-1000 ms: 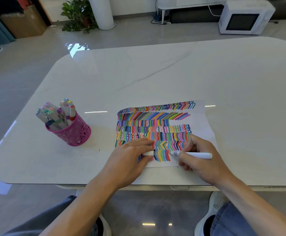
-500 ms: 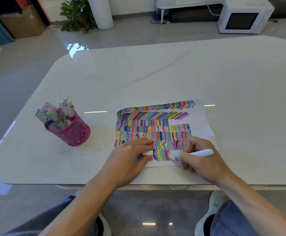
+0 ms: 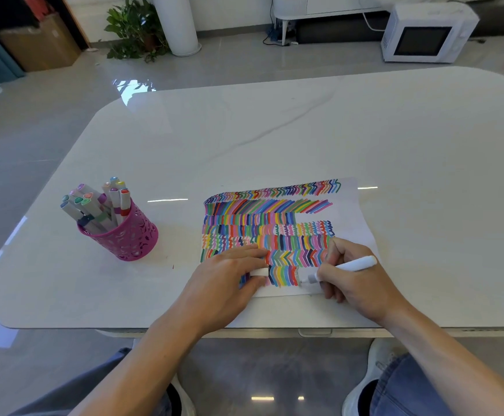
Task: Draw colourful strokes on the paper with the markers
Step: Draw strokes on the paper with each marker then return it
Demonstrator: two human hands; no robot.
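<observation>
The right hand (image 3: 355, 283) has its fingers curled tightly round a white-barrelled marker with a grey tip (image 3: 353, 263), thumb and forefinger pinching it low on the barrel. The barrel slants up and away to that hand's right. The tip meets the white sheet of paper covered in colourful strokes (image 3: 357, 214) at the right end of the nearest row of strokes, just left of the right hand's fingers.

The left hand (image 3: 229, 283) lies palm down on the near-left part of the paper. Its fingers are lightly bent, and a small white marker cap (image 3: 259, 272) is pinched between thumb and forefinger. The cap sits beside the left end of that same nearest row. The two hands are near each other, with the short row of strokes between them.

Well to the left of the left hand, and a little farther away, stands a pink perforated metal cup (image 3: 130, 238) filled with grey-barrelled markers with coloured caps (image 3: 94, 205), leaning at angles. Everything rests on a glossy white table with rounded corners (image 3: 274, 130).
</observation>
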